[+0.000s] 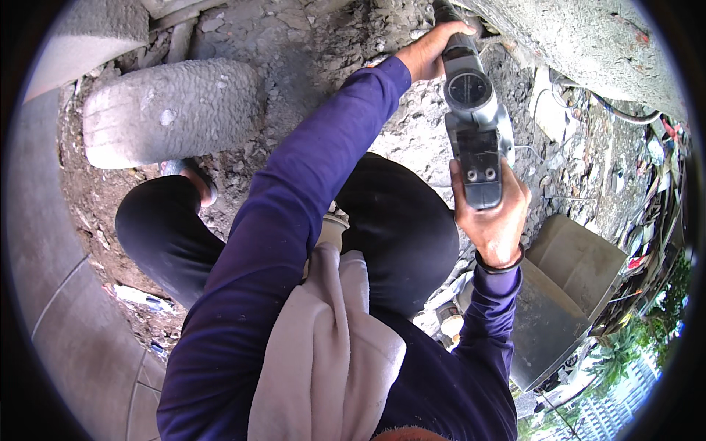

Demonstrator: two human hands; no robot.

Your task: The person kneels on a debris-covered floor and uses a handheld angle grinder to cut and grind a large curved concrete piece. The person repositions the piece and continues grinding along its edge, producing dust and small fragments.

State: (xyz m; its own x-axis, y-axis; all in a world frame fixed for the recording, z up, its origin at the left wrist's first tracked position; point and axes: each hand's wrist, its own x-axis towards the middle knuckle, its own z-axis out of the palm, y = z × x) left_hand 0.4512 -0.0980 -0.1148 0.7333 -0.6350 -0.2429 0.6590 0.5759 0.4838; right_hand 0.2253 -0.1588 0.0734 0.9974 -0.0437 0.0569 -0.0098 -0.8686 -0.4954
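A grey and black rotary hammer (482,121) lies lengthwise in front of me, its front end pointing away toward the broken ground. My left hand (432,53) is closed round its dark front section, near the barrel. Around the rear handle my right hand (494,209) is wrapped, thumb on the near side and a dark band at the wrist. The tool's tip runs up to the top edge of the picture, where I cannot make out what it touches. Some of the right fingers are hidden behind the handle.
A rounded concrete lump (173,110) lies left of my bent legs, and a large concrete mass (603,44) stands far right. Rubble (309,44) covers the ground. Grey box-like forms (551,323) stand at right; paving (81,309) runs along the left. A pale towel (323,353) hangs from me.
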